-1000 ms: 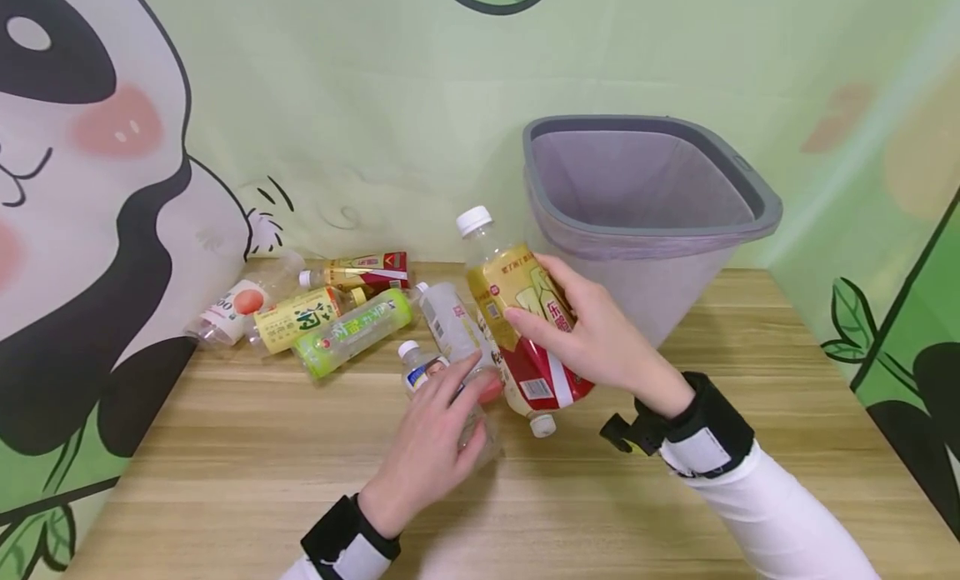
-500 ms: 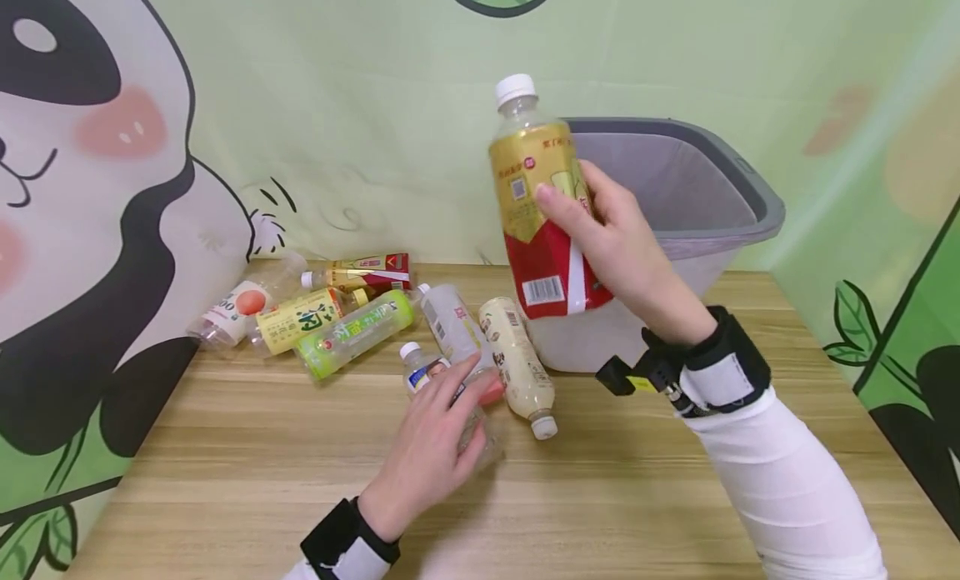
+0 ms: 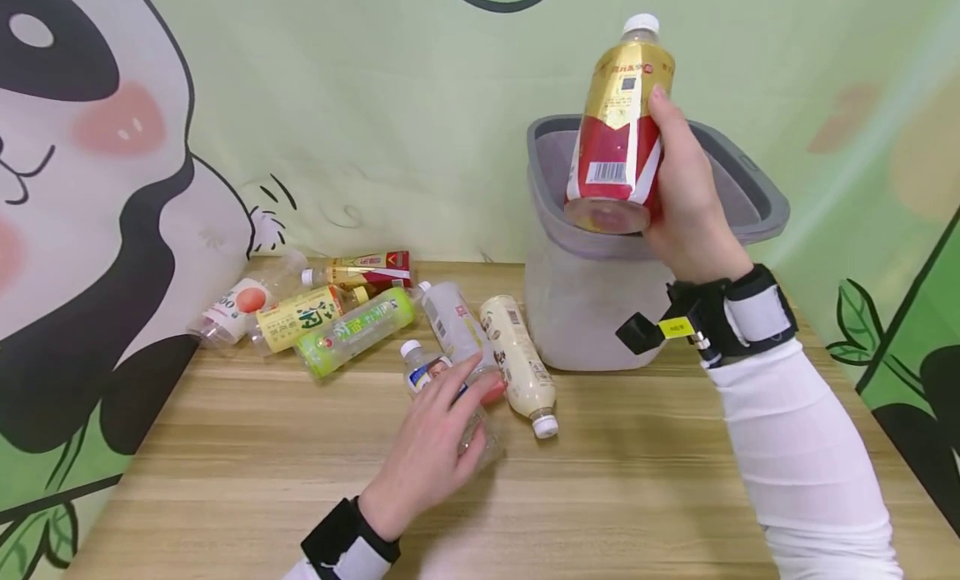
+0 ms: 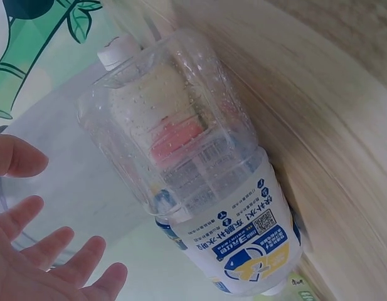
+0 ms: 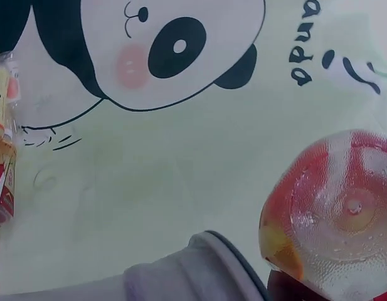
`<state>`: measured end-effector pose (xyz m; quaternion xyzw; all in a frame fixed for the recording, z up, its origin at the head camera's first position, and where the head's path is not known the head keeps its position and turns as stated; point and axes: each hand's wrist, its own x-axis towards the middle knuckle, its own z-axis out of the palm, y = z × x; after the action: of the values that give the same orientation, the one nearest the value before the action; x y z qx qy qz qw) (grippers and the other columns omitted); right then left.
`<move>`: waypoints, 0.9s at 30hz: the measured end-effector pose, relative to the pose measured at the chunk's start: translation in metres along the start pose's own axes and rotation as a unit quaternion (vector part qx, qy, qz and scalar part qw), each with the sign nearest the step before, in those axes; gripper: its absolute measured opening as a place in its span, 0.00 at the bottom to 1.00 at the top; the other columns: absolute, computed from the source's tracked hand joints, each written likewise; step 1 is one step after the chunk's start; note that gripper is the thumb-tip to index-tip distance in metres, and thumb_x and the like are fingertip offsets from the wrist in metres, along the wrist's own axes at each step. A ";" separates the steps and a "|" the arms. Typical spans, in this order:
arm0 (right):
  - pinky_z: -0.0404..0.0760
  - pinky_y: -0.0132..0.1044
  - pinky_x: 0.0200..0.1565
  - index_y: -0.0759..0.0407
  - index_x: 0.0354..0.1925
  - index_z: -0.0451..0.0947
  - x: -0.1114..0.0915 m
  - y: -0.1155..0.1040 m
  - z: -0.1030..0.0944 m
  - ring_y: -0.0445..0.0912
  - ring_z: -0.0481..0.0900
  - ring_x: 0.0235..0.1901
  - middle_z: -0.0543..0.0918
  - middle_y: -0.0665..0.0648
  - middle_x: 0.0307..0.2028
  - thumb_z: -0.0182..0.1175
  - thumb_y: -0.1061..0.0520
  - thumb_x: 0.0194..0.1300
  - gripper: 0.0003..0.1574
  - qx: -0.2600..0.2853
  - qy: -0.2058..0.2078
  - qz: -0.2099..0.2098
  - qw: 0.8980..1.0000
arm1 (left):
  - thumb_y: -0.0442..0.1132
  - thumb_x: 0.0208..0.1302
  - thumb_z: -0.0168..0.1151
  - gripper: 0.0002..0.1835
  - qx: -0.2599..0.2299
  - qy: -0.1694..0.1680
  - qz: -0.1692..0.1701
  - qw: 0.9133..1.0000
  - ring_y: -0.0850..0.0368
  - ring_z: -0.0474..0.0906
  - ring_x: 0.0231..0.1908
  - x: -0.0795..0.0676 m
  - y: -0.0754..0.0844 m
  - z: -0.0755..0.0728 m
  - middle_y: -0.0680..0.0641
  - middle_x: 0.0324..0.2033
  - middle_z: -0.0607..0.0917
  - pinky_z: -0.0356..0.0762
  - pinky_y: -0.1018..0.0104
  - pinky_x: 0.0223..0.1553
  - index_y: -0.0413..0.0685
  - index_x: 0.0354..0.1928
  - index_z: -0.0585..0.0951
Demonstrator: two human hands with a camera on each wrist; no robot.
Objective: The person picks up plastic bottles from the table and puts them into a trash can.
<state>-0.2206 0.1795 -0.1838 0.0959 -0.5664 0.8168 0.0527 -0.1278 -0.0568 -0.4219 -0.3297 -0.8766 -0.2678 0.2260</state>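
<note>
My right hand (image 3: 686, 184) grips a gold and red plastic bottle (image 3: 618, 130) with a white cap, tilted cap-up in front of the grey bin's opening. In the right wrist view the clear base of that bottle (image 5: 344, 213) faces the camera. My left hand (image 3: 427, 447) hovers with spread fingers over a clear bottle with a blue and white label (image 4: 243, 238); in the left wrist view the fingers stand apart from it. Right beside it on the table lie a pale frosted bottle (image 3: 452, 322) and a cream bottle (image 3: 517, 363) with a white cap.
The grey bin (image 3: 592, 313) stands at the back right of the wooden table (image 3: 300, 480). To the left lie a green-labelled bottle (image 3: 356, 334), a yellow-labelled bottle (image 3: 300, 320), a clear bottle with a peach label (image 3: 232, 309) and another gold-red bottle (image 3: 367, 272). A panda-print cloth (image 3: 360, 105) hangs behind.
My right hand has lifted the gold and red bottle off the cream bottle and carried it up and right to the bin's opening. The left hand has stayed in place.
</note>
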 end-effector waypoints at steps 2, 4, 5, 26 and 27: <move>0.81 0.31 0.39 0.49 0.59 0.62 0.004 0.000 -0.005 0.45 0.70 0.53 0.71 0.53 0.52 0.54 0.43 0.67 0.27 0.038 0.017 0.017 0.999 | 0.36 0.53 0.60 0.31 0.000 -0.001 0.001 1.000 0.44 0.63 0.63 0.000 0.000 0.000 0.41 0.67 0.63 0.61 0.43 0.63 0.49 0.63 0.69; 0.81 0.33 0.40 0.48 0.59 0.62 0.008 0.001 -0.010 0.46 0.69 0.55 0.71 0.53 0.53 0.54 0.44 0.67 0.26 0.077 0.030 0.034 0.996 | 0.36 0.53 0.60 0.31 -0.001 -0.001 0.002 1.000 0.44 0.62 0.64 -0.001 0.001 0.000 0.41 0.67 0.64 0.61 0.42 0.63 0.49 0.63 0.69; 0.81 0.34 0.40 0.47 0.59 0.62 0.010 0.001 -0.012 0.46 0.69 0.56 0.71 0.53 0.53 0.54 0.45 0.67 0.25 0.095 0.035 0.042 0.994 | 0.36 0.53 0.60 0.31 -0.001 -0.001 0.001 1.000 0.44 0.62 0.64 -0.001 0.001 0.000 0.40 0.67 0.64 0.61 0.42 0.63 0.49 0.63 0.70; 0.78 0.32 0.43 0.51 0.65 0.56 0.021 0.008 -0.016 0.47 0.67 0.52 0.64 0.55 0.54 0.59 0.51 0.63 0.35 -0.139 0.046 0.002 0.989 | 0.38 0.54 0.61 0.30 -0.001 -0.016 -0.031 0.999 0.47 0.61 0.64 -0.006 0.002 0.002 0.43 0.68 0.63 0.64 0.44 0.61 0.51 0.63 0.71; 0.78 0.33 0.43 0.50 0.66 0.56 0.021 0.009 -0.015 0.47 0.67 0.52 0.63 0.56 0.55 0.60 0.51 0.63 0.37 -0.148 0.045 0.003 0.988 | 0.38 0.54 0.61 0.30 -0.001 -0.013 -0.028 1.000 0.46 0.61 0.64 -0.005 0.002 0.002 0.43 0.68 0.63 0.64 0.44 0.61 0.50 0.63 0.71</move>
<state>-0.2447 0.1903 -0.1928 0.0487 -0.6788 0.7273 0.0889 -0.1234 -0.0570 -0.4259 -0.3090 -0.8878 -0.2710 0.2069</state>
